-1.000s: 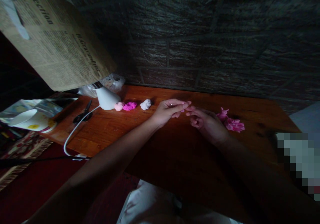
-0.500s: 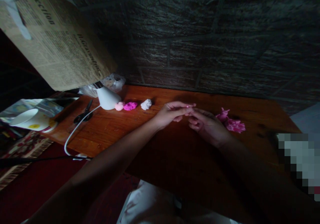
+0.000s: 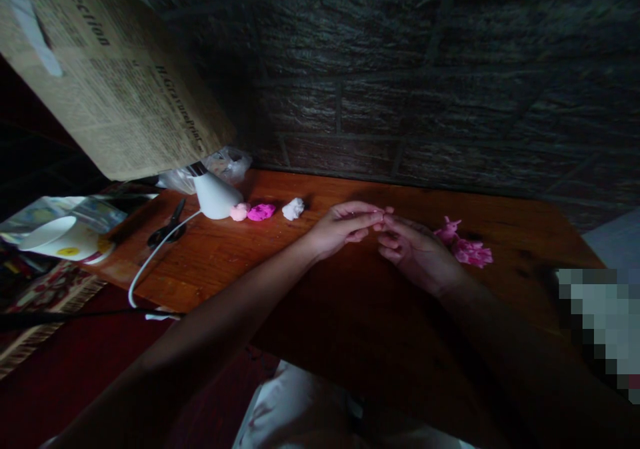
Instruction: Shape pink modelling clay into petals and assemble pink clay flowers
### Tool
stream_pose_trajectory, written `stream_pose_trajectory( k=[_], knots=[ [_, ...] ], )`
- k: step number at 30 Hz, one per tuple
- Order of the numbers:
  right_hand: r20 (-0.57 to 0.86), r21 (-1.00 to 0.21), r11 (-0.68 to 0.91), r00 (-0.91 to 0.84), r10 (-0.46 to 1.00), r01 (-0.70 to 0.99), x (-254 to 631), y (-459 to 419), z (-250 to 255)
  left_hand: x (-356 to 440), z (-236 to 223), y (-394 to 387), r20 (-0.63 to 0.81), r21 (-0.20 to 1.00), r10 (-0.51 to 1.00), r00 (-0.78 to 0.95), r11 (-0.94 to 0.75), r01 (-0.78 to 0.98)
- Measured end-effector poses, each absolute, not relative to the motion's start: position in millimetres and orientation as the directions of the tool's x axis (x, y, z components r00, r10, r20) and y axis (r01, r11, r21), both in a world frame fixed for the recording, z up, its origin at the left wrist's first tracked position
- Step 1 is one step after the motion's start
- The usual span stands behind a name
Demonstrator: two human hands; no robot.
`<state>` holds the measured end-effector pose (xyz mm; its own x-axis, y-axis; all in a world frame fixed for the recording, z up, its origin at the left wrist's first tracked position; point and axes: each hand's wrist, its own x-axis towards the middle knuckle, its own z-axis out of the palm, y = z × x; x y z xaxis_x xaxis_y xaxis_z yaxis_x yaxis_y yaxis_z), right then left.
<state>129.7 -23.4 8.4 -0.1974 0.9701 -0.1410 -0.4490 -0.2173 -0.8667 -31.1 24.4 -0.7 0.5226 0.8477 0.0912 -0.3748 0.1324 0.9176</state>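
Over the middle of the table, my left hand (image 3: 340,227) and my right hand (image 3: 419,252) meet at their fingertips. Both are closed in a pinch, thumb against index finger. A tiny pinkish bit seems to be between them, too small and dim to make out. Just beyond my right hand stand a small pink figure with ear-like points (image 3: 449,228) and a ruffled pink clump (image 3: 473,253), partly behind the hand. Left of my left hand lie a white clay-like lump (image 3: 293,208), a bright magenta lump (image 3: 261,212) and a pale pink lump (image 3: 241,211).
A lamp with a newspaper-print shade (image 3: 125,82) and white base (image 3: 215,195) stands at the left, its white cord (image 3: 137,272) trailing over the edge. Black scissors (image 3: 167,232), a paper cup (image 3: 65,241) and a plastic bag (image 3: 227,163) are nearby. A dark brick wall (image 3: 400,69) rises behind.
My fingertips were slightly apart a second ago and have come together in a shared pinch. Both hands shifted only a little; the lumps and pink pieces lie as before.
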Motion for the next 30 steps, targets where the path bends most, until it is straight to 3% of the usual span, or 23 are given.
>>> stream_pose_trajectory(
  k=[16, 21, 30],
  knots=[
    [-0.165, -0.847, -0.303, -0.325, 0.931, -0.436, 128.3, -26.5, 9.7, -31.5, 0.6, 22.8, 0.164, 0.931, 0.841, 0.515, 0.042, -0.364],
    [-0.184, -0.828, -0.303, -0.281, 0.942, -0.473, 129.1, -24.5, 8.8, -29.2, 2.7, 22.4, 0.107, 0.934, 0.86, 0.499, 0.086, -0.348],
    [-0.196, -0.804, -0.302, -0.251, 0.948, -0.512, 128.5, -23.3, 6.8, -30.3, 3.8, 21.4, 0.157, 0.927, 0.826, 0.541, 0.065, -0.369]
  ],
)
